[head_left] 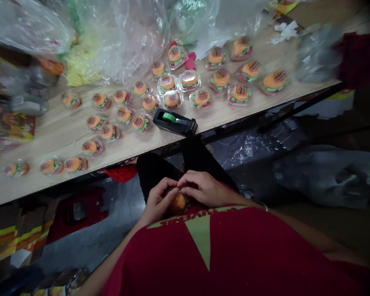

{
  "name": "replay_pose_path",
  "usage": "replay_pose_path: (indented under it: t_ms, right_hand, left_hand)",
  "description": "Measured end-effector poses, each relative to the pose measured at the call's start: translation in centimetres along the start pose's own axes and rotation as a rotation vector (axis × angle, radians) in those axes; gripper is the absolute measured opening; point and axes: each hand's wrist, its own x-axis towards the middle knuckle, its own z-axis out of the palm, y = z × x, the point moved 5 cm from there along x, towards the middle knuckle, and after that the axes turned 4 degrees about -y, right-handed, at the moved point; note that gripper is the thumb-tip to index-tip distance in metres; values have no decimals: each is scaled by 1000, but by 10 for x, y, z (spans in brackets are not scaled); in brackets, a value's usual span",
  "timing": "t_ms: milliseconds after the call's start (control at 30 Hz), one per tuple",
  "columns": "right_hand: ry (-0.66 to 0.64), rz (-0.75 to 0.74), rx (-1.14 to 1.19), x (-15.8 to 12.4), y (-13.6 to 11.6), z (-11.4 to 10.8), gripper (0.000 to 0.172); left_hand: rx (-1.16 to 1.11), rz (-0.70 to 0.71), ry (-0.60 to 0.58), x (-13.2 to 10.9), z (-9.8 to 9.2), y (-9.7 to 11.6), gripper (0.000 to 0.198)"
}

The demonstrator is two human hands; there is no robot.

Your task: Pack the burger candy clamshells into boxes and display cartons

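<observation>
Red shirt (243,250) nearest, your left hand (158,200) and right hand (206,188) pinch a burger (180,201), probably light, squashable, best held edgewise.

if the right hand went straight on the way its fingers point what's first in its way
Most likely the left hand: the right hand points its fingers toward it, fingertips close together at the burger-shaped item, though the exact gap is unclear.

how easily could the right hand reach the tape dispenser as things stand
Probably yes: the tape dispenser sits by the near edge of the table, uncovered, though the right hand is busy at a burger-shaped piece.
</observation>
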Motion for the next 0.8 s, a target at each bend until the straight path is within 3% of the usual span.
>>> replay_pose_path:
  t_ms: [167,367,500,567,800]
  right_hand:
    - [205,-52,-1,-9,1,1,6]
    - [160,-249,-9,-7,-10,3,9]
    - [224,-351,-280,-6,-20,3,20]
    - [229,-366,-363,-6,-21,5,22]
    - [186,-280,-243,-7,-14,10,12]
  left_hand:
    - [113,131,12,-4,-6,9,25]
    - [116,227,-17,-8,-9,9,27]
    - [103,191,-15,-8,-7,7,28]
    - [108,178,2,-8,-7,6,28]
    - [143,175,29,-8,-6,5,28]
